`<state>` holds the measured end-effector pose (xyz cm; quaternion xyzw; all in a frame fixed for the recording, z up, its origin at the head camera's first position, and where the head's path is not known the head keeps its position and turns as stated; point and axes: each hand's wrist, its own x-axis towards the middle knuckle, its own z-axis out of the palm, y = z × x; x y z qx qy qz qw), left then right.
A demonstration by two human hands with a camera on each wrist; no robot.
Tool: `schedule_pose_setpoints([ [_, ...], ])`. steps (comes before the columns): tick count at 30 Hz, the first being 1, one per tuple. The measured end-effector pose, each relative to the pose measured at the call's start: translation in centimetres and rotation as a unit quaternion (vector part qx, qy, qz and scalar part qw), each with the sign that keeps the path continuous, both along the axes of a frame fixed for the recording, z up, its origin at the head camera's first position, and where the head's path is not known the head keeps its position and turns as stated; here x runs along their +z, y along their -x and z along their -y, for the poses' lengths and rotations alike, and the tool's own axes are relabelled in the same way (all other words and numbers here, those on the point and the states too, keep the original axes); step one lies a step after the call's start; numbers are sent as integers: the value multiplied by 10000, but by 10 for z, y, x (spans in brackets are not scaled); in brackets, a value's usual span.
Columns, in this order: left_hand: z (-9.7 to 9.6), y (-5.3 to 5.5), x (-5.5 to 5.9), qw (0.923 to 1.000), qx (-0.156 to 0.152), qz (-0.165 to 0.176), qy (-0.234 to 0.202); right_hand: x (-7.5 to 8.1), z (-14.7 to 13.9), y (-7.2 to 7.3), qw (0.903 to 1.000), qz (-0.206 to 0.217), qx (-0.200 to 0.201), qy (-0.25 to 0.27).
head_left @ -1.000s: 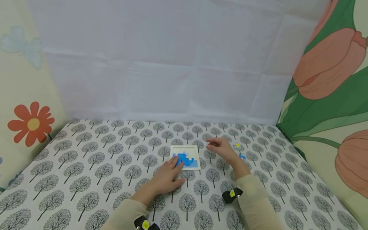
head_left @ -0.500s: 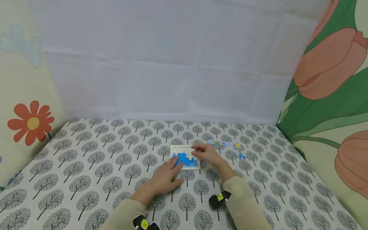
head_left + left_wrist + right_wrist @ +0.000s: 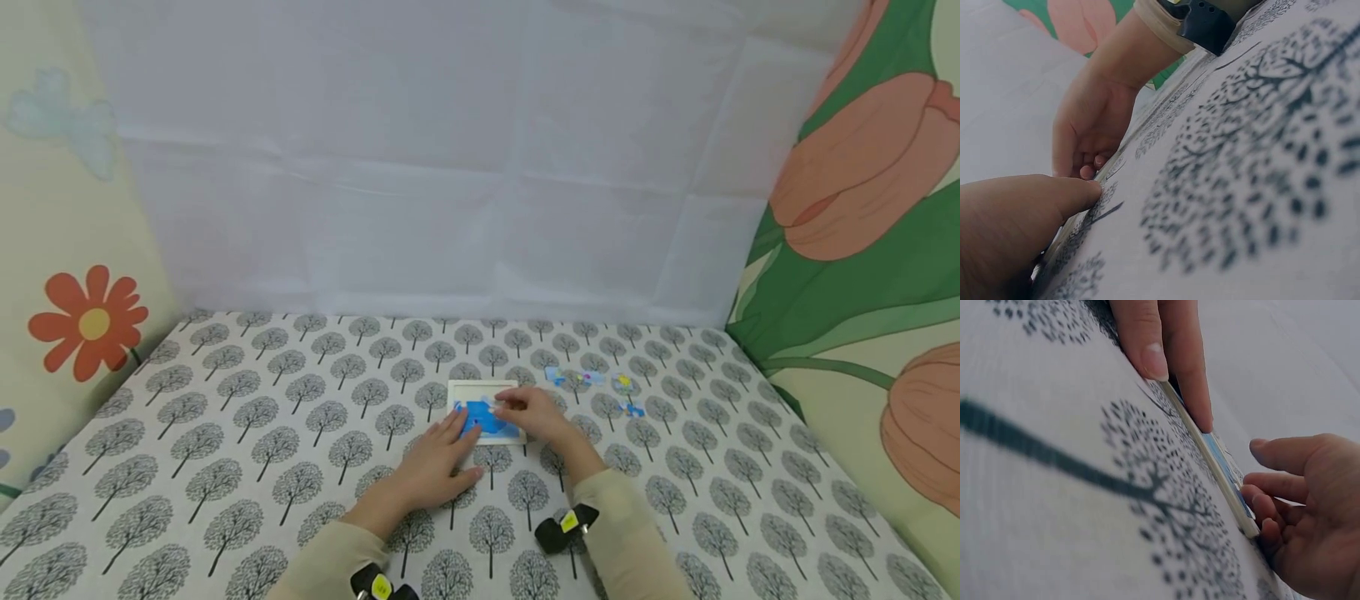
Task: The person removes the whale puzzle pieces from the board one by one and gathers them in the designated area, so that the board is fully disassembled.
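Observation:
A small white-framed jigsaw puzzle (image 3: 472,386) with a blue whale picture lies on the cloth in the head view. My left hand (image 3: 435,467) rests on its lower left part with fingers laid out straight. From the right, my right hand (image 3: 536,412) reaches over the frame's right side, its thumb and finger pinching what seems a small puzzle piece, mostly hidden by the fingers. In the right wrist view, the fingers of the right hand (image 3: 1316,506) curl at the frame's edge (image 3: 1229,487). The left wrist view shows both hands close together, the puzzle itself hidden.
Several loose puzzle pieces lie to the right of the frame: a blue one (image 3: 554,376), a pale one with pink (image 3: 591,377), a yellow one (image 3: 623,383) and another blue one (image 3: 633,410). The tree-print cloth (image 3: 247,467) meets a white sheet (image 3: 420,208) behind.
My right hand has moved left from beside the loose pieces onto the right part of the puzzle, uncovering those pieces. The left hand stays where it was on the frame.

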<state>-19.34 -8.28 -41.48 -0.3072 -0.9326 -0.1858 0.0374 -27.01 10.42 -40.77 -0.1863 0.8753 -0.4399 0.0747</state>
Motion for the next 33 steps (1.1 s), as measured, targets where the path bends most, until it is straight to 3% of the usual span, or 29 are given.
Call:
schedule_pose_setpoints([
  [15,0,-1,0,10000,32,39,11,-3,10,-6,9968,-496,-360,-509],
  [24,0,-1,0,10000,48,41,9,-5,14,-8,9955,-580,-680,-300],
  [33,-1,-2,2,9999,70,43,77,-7,13,-6,9953,-771,-577,-52],
])
